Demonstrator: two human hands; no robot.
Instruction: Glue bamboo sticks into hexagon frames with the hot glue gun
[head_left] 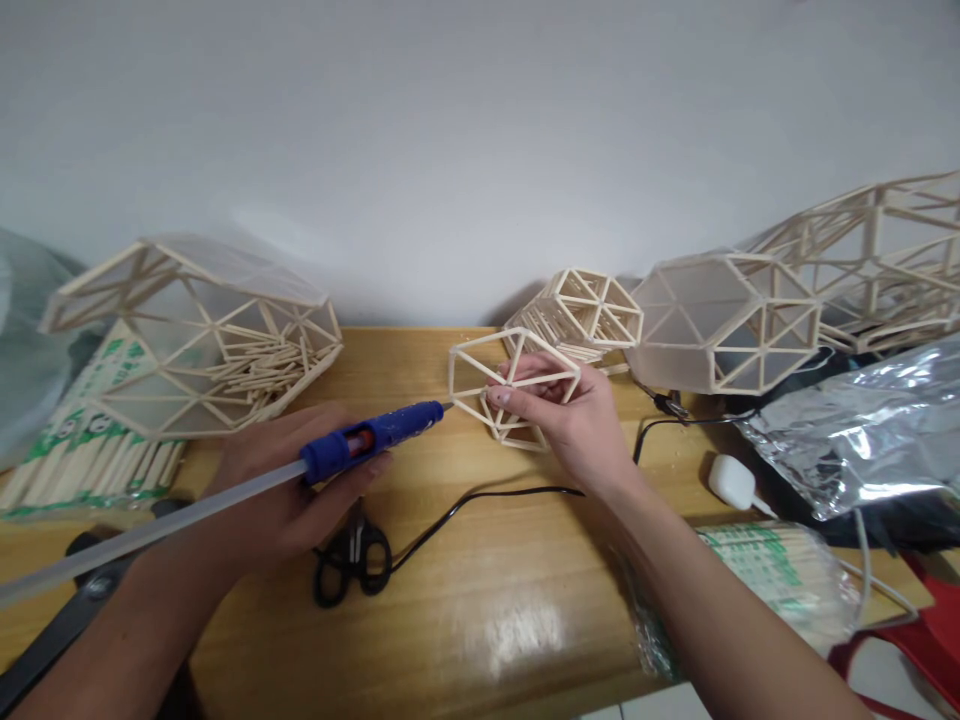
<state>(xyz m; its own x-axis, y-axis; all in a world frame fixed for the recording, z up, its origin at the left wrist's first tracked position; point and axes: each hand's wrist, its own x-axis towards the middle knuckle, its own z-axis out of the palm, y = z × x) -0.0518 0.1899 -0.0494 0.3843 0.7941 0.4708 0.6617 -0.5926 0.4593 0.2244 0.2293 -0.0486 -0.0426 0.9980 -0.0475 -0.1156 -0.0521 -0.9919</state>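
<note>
Your left hand (289, 490) wrapped round blue glue gun (375, 438) — tip near, perhaps touching, left side of hexagonal stick frame (512, 383); your right hand (559, 405) pinches frame above wooden table (480, 590), black scissors (352, 560) below glue gun

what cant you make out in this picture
All in the head view:
- glue gun trigger: hidden by the left hand
- glue stick: far end cut off by the left edge
- rightmost stick frame: cut off by the right edge
- small print on the left packet: too blurred
- whether the nozzle touches the held frame: too small
</note>
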